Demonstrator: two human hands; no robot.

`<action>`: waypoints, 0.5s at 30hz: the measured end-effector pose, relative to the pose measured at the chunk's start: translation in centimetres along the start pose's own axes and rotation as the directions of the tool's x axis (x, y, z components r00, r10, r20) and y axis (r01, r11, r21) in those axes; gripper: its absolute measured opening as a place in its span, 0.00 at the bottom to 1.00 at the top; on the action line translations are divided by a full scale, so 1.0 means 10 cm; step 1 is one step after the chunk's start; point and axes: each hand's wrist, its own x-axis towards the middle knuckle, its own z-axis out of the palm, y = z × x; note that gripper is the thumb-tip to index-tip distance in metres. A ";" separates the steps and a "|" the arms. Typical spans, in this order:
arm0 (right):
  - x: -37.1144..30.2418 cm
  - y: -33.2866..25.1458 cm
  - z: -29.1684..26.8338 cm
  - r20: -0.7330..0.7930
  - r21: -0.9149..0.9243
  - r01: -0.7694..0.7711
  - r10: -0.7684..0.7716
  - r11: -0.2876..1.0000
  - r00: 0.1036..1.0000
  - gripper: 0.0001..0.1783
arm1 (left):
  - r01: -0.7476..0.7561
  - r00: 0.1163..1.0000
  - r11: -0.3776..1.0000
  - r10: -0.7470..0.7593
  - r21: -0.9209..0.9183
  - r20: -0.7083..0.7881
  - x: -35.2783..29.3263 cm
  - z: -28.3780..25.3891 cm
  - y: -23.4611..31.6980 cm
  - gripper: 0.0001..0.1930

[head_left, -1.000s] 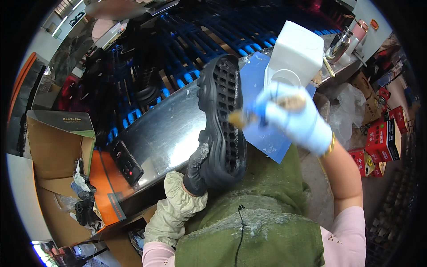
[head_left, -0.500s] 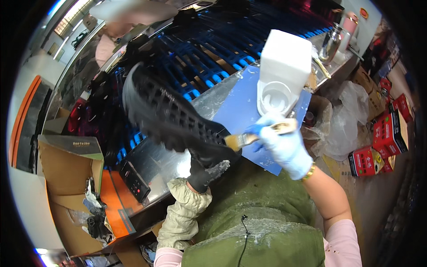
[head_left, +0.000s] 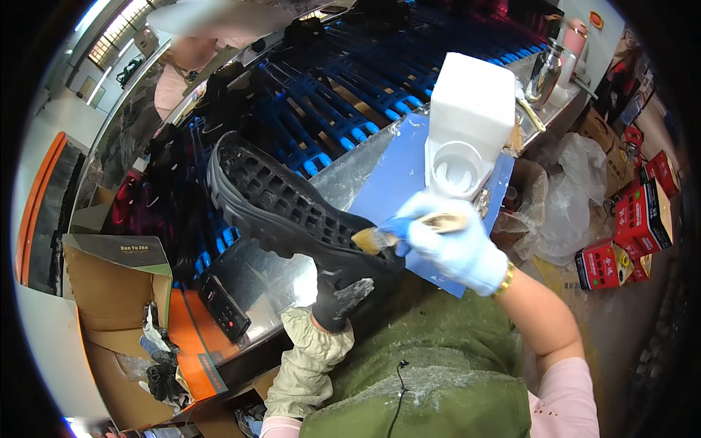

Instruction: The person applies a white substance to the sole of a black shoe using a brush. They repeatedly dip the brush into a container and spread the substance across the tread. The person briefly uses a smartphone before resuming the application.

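A black shoe sole [head_left: 274,191] with a grid of square hollows along its inner side is held up at a slant before me. My left hand [head_left: 340,299], in a dark glove with whitish smears, grips it from below near its right end; most of the fingers are hidden behind the sole. My right hand [head_left: 460,244], in a pale blue glove, is closed round a paintbrush [head_left: 371,241]. The brush's tan bristles are at the inner side of the sole's right end. Just beyond the right hand is a clear round cup [head_left: 456,168], set against a white plastic container [head_left: 471,102].
Under the container lies a blue sheet [head_left: 391,164] on the metal bench. Past it run rows of black racks with blue ends [head_left: 358,131]. A phone [head_left: 223,310] and an open cardboard box [head_left: 109,274] are at left. Red boxes [head_left: 642,219] and plastic bags [head_left: 566,197] stand right.
The sole's far-left end has dropped lower and now shows sharply instead of blurred. My right hand and the brush have moved a little left and down along the sole.
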 end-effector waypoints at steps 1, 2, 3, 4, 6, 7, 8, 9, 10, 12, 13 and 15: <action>0.09 -0.02 0.02 0.033 -0.126 -0.090 0.095 0.988 0.995 0.06 | 0.045 0.995 0.969 -0.064 -0.244 -0.070 0.07 0.00 -0.02 0.31; 0.21 0.17 -0.03 -0.020 -0.096 -0.047 0.045 0.994 0.999 0.06 | 0.050 0.992 0.969 -0.077 -0.242 -0.103 0.07 0.03 -0.02 0.31; 0.20 0.16 -0.05 -0.072 0.001 0.105 -0.105 0.994 0.992 0.06 | 0.045 0.987 0.967 -0.082 -0.249 -0.139 0.11 0.22 0.00 0.30; 0.21 0.06 -0.03 -0.103 0.017 0.175 -0.172 0.984 0.980 0.06 | 0.025 0.980 0.969 -0.072 -0.246 -0.186 0.12 0.42 0.04 0.30; 0.17 -0.06 -0.01 -0.040 -0.019 0.211 -0.211 0.977 0.977 0.07 | 0.016 0.960 0.966 -0.086 -0.256 -0.265 0.14 0.76 0.04 0.29; 0.15 -0.06 -0.01 0.066 -0.059 0.191 -0.187 0.980 0.980 0.07 | 0.025 0.965 0.960 -0.096 -0.279 -0.245 0.11 0.64 -0.04 0.29; 0.17 0.02 -0.02 0.024 -0.030 0.155 -0.154 0.987 0.988 0.07 | 0.033 0.967 0.952 -0.107 -0.306 -0.231 0.07 0.52 -0.13 0.28; 0.25 0.06 -0.05 -0.012 -0.002 0.128 -0.128 0.992 0.992 0.08 | 0.040 0.970 0.943 -0.116 -0.330 -0.214 0.08 0.48 -0.18 0.27; 0.28 0.04 -0.10 -0.097 -0.059 0.242 -0.247 0.968 0.964 0.08 | 0.033 0.991 0.962 -0.068 -0.272 -0.118 0.03 0.48 -0.21 0.26; 0.19 -0.15 -0.21 -0.240 0.132 0.146 -0.111 0.980 0.964 0.07 | 0.035 0.997 0.978 -0.050 -0.203 -0.067 -0.06 0.51 -0.19 0.27; 0.08 -0.22 -0.27 -0.261 0.040 0.134 -0.119 0.990 0.958 0.09 | 0.056 0.990 0.978 -0.080 -0.199 -0.114 -0.10 0.57 -0.14 0.29; -0.04 -0.15 -0.40 -0.197 0.090 0.338 -0.316 0.937 0.928 0.14 | 0.111 0.971 0.972 -0.150 -0.205 -0.188 -0.14 0.75 -0.07 0.35</action>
